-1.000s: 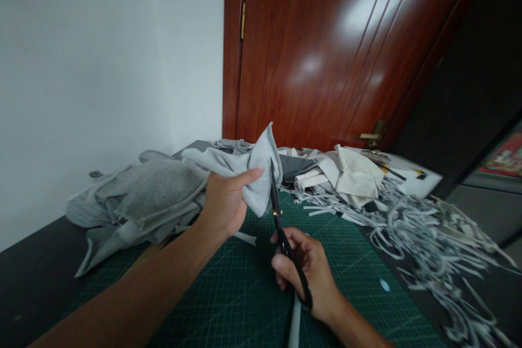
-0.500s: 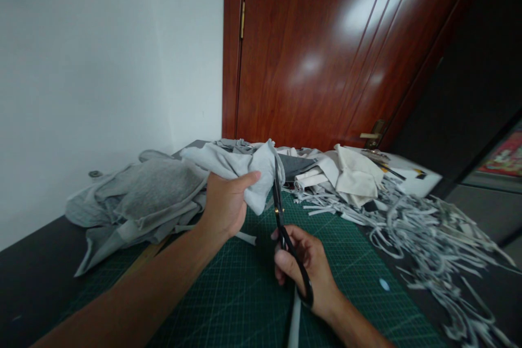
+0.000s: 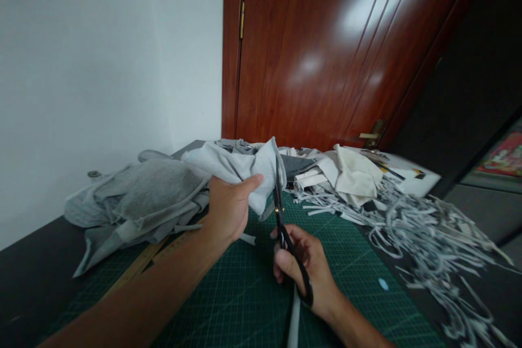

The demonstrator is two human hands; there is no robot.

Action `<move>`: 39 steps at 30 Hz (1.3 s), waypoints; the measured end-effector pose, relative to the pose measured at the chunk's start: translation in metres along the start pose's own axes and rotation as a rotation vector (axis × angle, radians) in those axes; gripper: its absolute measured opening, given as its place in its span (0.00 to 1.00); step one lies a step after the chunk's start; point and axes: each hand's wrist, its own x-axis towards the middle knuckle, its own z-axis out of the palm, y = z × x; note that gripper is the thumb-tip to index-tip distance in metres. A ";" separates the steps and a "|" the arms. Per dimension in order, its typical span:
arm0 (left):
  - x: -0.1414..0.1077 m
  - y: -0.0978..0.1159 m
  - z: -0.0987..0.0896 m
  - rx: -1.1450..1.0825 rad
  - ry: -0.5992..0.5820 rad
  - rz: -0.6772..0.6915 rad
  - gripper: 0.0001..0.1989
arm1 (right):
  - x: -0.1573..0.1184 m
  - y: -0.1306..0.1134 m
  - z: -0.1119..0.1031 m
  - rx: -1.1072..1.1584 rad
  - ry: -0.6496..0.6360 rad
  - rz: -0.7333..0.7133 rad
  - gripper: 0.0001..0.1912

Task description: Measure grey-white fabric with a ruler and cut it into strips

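The left hand (image 3: 229, 207) grips one pale cloth (image 3: 230, 162), the right hand (image 3: 312, 261) grips one pair of black scissors (image 3: 279, 201); I count one green mat (image 3: 220, 288) below, one door (image 3: 302, 38) far off.

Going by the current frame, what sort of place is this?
Probably a small sewing or cutting corner indoors: a gridded green cutting mat, black scissors at pale fabric, and a heap of cut strips.

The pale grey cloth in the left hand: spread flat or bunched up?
Bunched up: the pale grey cloth is gathered in the left hand, with creases and a pointed corner sticking up near the black scissors.
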 end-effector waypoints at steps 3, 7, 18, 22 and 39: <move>-0.001 -0.002 -0.001 0.009 0.003 0.007 0.26 | 0.000 -0.001 0.000 -0.011 0.001 -0.003 0.31; -0.001 -0.004 -0.002 0.025 0.009 0.021 0.27 | 0.000 -0.004 0.001 -0.038 0.011 -0.007 0.29; -0.003 -0.003 0.000 0.041 -0.005 0.057 0.28 | 0.000 -0.008 0.003 -0.103 0.039 0.022 0.28; -0.003 -0.002 0.000 0.046 -0.001 0.067 0.29 | -0.001 -0.008 0.003 -0.121 0.041 0.036 0.28; 0.001 0.003 0.001 -0.075 0.044 -0.150 0.29 | -0.001 -0.002 0.005 -0.097 0.087 0.051 0.22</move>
